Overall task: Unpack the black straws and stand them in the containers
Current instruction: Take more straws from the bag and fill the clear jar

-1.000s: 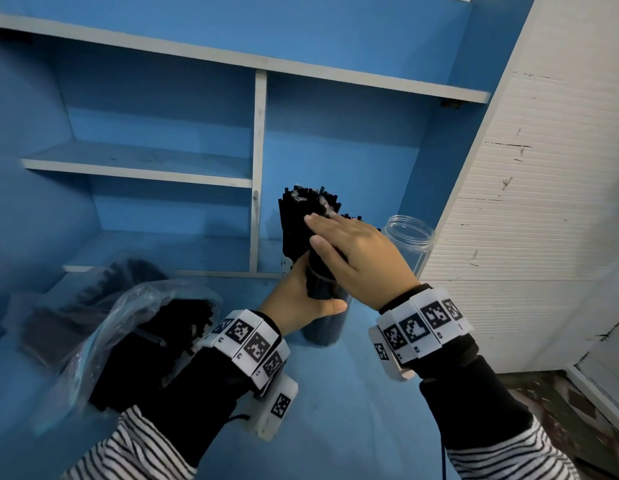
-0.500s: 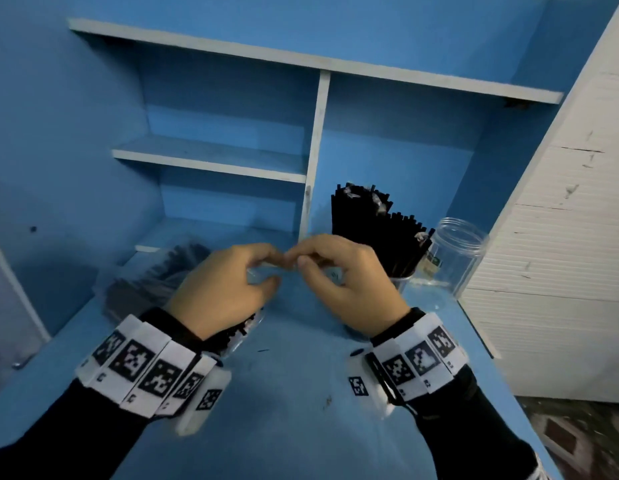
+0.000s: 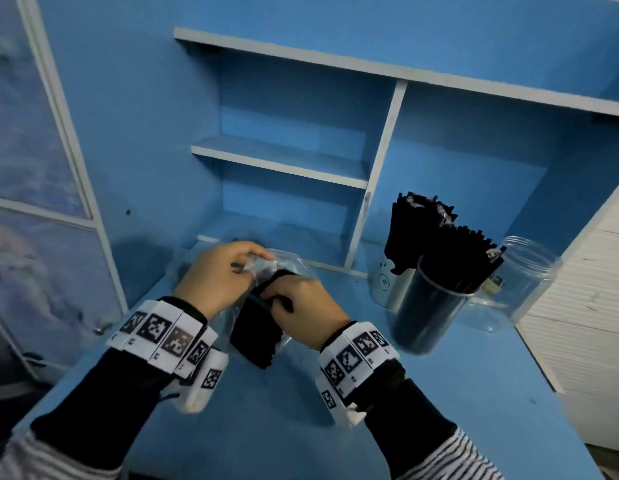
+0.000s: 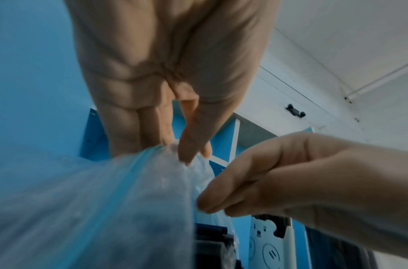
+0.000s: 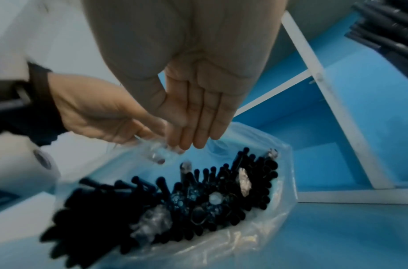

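A clear plastic bag [image 3: 294, 268] full of black straws [image 3: 254, 336] lies on the blue desk in front of me. My left hand [image 3: 254, 261] pinches the bag's upper edge, and the left wrist view shows its fingertips [image 4: 186, 156] on the plastic [image 4: 101, 200]. My right hand [image 3: 277, 303] pinches the opposite edge at the opening. In the right wrist view the straw ends [image 5: 186, 196] show inside the open bag [image 5: 278, 209]. To the right, a clear jar [image 3: 429, 313] and a white bear cup [image 3: 386, 284] hold upright straws.
An empty clear jar [image 3: 524, 271] stands at the far right against a white panel [image 3: 585, 306]. Blue shelves with a white divider [image 3: 377, 181] rise behind the desk. The desk's near surface [image 3: 266, 427] lies bare in front of the bag.
Both hands left the straws standing in the jar and moved left to the bag. They now pinch its opening. The view has swung left.
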{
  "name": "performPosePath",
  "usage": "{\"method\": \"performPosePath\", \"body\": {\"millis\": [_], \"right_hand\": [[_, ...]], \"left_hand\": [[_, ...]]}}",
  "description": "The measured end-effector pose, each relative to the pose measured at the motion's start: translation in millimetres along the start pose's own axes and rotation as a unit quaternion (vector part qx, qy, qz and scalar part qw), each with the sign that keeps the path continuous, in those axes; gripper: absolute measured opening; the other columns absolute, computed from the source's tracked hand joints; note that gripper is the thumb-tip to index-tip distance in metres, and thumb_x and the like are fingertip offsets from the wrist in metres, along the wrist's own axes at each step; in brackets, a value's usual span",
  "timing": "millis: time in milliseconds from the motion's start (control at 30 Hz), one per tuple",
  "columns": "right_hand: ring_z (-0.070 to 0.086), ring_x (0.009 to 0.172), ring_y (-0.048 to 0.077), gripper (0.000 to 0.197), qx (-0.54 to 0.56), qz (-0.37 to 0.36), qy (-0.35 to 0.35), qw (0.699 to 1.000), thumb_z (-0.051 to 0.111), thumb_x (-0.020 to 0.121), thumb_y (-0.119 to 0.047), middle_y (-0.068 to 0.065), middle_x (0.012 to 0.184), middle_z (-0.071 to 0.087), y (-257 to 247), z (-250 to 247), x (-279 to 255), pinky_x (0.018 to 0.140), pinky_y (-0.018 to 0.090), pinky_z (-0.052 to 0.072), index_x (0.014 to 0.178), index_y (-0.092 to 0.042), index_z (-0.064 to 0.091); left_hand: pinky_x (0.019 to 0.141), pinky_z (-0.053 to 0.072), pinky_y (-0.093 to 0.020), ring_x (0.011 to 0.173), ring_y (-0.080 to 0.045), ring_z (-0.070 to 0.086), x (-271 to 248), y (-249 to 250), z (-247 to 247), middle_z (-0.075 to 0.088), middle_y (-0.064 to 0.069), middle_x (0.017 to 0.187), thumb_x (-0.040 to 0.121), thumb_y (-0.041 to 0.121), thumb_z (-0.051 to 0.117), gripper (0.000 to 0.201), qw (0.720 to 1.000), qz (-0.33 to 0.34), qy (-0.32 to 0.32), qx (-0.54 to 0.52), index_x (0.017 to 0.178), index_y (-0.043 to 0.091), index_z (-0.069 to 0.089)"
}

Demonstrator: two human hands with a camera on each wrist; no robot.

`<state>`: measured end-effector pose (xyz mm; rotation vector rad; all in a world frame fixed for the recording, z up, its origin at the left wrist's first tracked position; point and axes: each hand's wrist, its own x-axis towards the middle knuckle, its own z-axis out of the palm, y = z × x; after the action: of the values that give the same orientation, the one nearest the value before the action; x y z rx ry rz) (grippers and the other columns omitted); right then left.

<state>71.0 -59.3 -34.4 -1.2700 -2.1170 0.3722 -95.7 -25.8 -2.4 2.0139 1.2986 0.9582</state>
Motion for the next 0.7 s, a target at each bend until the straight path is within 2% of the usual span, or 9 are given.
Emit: {"method": "performPosePath", "body": {"millis": [67,100,200,300,400,467,600,700], "right_hand": [[0.060,0.099,0.025,0.024,-0.028,0.001,-0.023,0.999,0.060,0.084,-0.014,0.010,0.105,0.068,4,7,9,0.090,0.035,0.048,0.104,-0.007,0.069],[0.058,0.102,0.025,0.028,-0.046,0.009,-0.039,0.998,0.063,0.085,-0.022,0.010,0.108,0.066,6,12,13,0.092,0.037,0.046,0.109,-0.007,0.066],[0.051,0.118,0.026,0.057,-0.077,0.059,-0.081,0.992,0.069,0.081,-0.041,0.010,0.127,0.058,10,22,20,0.102,0.038,0.041,0.129,-0.013,0.055],[0.051,0.119,0.028,0.056,-0.098,0.072,-0.090,0.989,0.068,0.082,-0.039,0.010,0.132,0.054,10,26,22,0.100,0.039,0.043,0.132,-0.018,0.053],[0.055,0.112,0.028,0.041,-0.111,0.066,-0.100,0.987,0.063,0.086,-0.029,0.008,0.126,0.055,7,26,23,0.094,0.039,0.047,0.126,-0.020,0.058],[0.057,0.106,0.029,0.034,-0.115,0.048,-0.095,0.988,0.060,0.087,-0.021,0.010,0.121,0.056,4,27,23,0.089,0.040,0.049,0.120,-0.016,0.062],[0.060,0.097,0.032,0.029,-0.094,0.010,-0.058,0.994,0.055,0.086,-0.007,0.014,0.112,0.059,0,29,23,0.082,0.039,0.050,0.111,-0.009,0.067],[0.060,0.099,0.033,0.031,-0.064,-0.001,-0.015,0.998,0.053,0.085,-0.001,0.015,0.110,0.063,1,28,22,0.085,0.039,0.050,0.110,-0.008,0.070]], "left_hand": [[0.088,0.047,-0.016,0.098,-0.009,0.064,2,4,-2,0.069,0.013,0.101,0.082,-0.007,0.060,0.044,0.999,0.008,0.030,-0.026,0.091,0.035,0.069],[0.084,0.045,-0.008,0.098,-0.005,0.063,3,6,-3,0.069,0.015,0.102,0.083,-0.006,0.060,0.041,0.999,0.011,0.036,-0.039,0.093,0.032,0.069],[0.073,0.040,0.003,0.095,0.005,0.060,4,7,-6,0.069,0.014,0.103,0.085,-0.003,0.061,0.037,0.999,0.011,0.031,-0.043,0.097,0.032,0.070],[0.074,0.040,-0.003,0.097,0.004,0.059,5,7,-6,0.068,0.016,0.104,0.086,0.001,0.062,0.037,0.999,0.008,0.021,-0.042,0.097,0.036,0.070],[0.085,0.042,-0.011,0.101,0.005,0.058,5,7,-5,0.066,0.022,0.105,0.087,0.001,0.062,0.039,0.998,0.002,0.022,-0.064,0.098,0.037,0.070],[0.092,0.042,-0.014,0.104,0.005,0.058,5,7,-4,0.066,0.023,0.107,0.087,-0.001,0.061,0.040,0.997,0.008,0.021,-0.074,0.098,0.037,0.070],[0.087,0.039,-0.007,0.099,0.013,0.055,6,9,-4,0.062,0.031,0.101,0.087,-0.001,0.061,0.039,0.997,0.017,0.022,-0.073,0.098,0.035,0.069],[0.084,0.039,-0.005,0.095,0.015,0.055,7,9,-7,0.061,0.032,0.099,0.087,0.000,0.062,0.036,0.997,0.018,0.025,-0.074,0.100,0.033,0.070]]}}
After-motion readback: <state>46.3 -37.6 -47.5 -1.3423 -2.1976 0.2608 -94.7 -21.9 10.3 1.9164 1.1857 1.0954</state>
